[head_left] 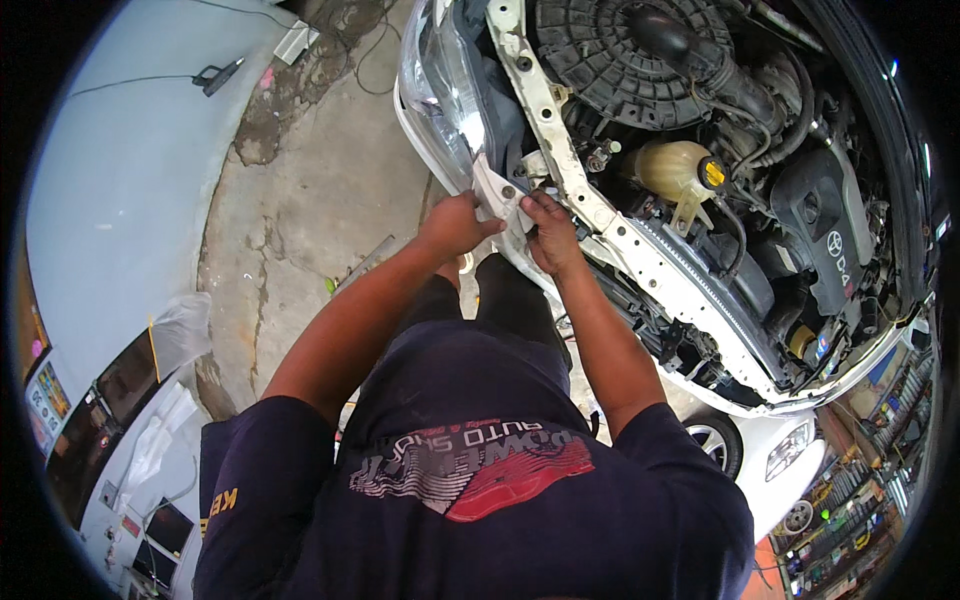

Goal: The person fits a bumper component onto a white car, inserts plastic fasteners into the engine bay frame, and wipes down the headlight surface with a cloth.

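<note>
My hands are at the front corner of a car, by the lower end of its clear headlight (462, 95). Here a white piece with a round fastener (492, 182) narrows to a tip between them. My left hand (458, 228) is closed at its left edge, thumb pointing right. On the other side my right hand (551, 230) pinches at the edge, thumb and fingers drawn together. Both hands partly hide what lies under the fingers. Beside them runs the white upper crossbar (570, 165) of the engine bay.
The open engine bay holds a round ribbed black housing (630, 60), a yellowed reservoir (672, 170) with a yellow cap, and a dark engine cover (825, 235). Concrete floor (310, 210) and a pale wall (130, 160) lie left. Another white car (775, 470) stands lower right, near tool-filled racks (850, 500).
</note>
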`<state>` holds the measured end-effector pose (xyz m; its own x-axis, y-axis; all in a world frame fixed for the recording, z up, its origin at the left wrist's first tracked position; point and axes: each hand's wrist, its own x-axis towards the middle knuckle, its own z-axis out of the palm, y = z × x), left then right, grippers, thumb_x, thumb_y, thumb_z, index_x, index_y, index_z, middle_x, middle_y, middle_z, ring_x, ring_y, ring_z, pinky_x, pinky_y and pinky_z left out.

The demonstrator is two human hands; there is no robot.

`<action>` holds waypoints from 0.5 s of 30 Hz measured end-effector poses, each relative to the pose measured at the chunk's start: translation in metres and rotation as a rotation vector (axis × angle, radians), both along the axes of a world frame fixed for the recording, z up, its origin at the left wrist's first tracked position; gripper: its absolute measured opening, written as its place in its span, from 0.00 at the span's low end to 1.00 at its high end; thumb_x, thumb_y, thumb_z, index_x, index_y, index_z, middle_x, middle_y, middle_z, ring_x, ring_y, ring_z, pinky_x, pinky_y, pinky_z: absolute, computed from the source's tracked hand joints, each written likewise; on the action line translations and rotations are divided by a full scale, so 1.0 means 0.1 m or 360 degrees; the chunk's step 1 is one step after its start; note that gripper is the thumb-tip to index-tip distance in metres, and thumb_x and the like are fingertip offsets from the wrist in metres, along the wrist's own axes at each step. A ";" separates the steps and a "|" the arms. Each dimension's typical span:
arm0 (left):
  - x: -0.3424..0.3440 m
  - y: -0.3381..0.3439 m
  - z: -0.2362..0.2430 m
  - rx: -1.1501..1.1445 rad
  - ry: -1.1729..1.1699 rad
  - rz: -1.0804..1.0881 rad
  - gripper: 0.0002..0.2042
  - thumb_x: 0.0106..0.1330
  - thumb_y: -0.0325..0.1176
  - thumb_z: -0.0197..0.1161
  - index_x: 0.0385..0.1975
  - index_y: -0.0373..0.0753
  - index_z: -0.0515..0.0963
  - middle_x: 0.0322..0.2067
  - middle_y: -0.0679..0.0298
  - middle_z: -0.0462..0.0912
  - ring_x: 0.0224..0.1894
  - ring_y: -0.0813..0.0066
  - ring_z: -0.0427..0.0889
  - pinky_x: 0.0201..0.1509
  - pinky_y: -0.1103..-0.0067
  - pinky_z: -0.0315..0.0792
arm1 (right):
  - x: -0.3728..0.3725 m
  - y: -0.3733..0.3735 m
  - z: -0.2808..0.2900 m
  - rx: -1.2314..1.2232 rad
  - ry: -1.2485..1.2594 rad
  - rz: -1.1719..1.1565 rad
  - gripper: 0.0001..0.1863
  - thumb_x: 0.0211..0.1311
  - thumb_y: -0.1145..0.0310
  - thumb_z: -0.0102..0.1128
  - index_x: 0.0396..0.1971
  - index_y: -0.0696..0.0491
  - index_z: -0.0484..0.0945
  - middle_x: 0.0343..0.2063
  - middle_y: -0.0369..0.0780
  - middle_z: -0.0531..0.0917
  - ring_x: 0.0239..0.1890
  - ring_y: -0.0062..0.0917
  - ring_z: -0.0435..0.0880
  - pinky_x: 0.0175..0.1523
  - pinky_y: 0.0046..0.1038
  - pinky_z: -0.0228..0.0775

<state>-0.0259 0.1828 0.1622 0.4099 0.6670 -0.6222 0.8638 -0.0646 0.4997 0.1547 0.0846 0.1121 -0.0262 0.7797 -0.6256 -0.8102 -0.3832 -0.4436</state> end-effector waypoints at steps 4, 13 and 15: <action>0.11 0.02 0.11 0.0025 0.0026 -0.0111 0.28 0.54 0.54 0.76 0.40 0.32 0.84 0.35 0.45 0.87 0.42 0.46 0.87 0.49 0.59 0.78 | 0.03 -0.02 0.02 -0.0010 0.0033 0.0020 0.14 0.73 0.65 0.62 0.51 0.57 0.80 0.46 0.40 0.86 0.49 0.26 0.84 0.58 0.31 0.74; 0.05 -0.05 0.11 0.0034 -0.0199 0.0119 0.26 0.54 0.47 0.79 0.43 0.33 0.79 0.34 0.48 0.87 0.39 0.49 0.88 0.45 0.61 0.79 | 0.07 -0.03 -0.12 0.0031 0.0084 0.0044 0.14 0.71 0.67 0.61 0.53 0.51 0.78 0.50 0.37 0.84 0.53 0.28 0.83 0.61 0.34 0.74; 0.03 -0.16 0.09 0.0020 -0.0479 0.0381 0.24 0.56 0.43 0.78 0.44 0.33 0.77 0.34 0.49 0.86 0.38 0.51 0.87 0.43 0.63 0.79 | 0.03 0.03 -0.05 0.0012 0.0077 0.0034 0.13 0.71 0.67 0.62 0.53 0.51 0.78 0.49 0.37 0.84 0.53 0.28 0.83 0.60 0.34 0.74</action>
<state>-0.0228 0.1671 0.1709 0.4048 0.7727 -0.4890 0.6701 0.1133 0.7336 0.1575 0.0873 0.1066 -0.0734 0.7834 -0.6172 -0.8224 -0.3976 -0.4068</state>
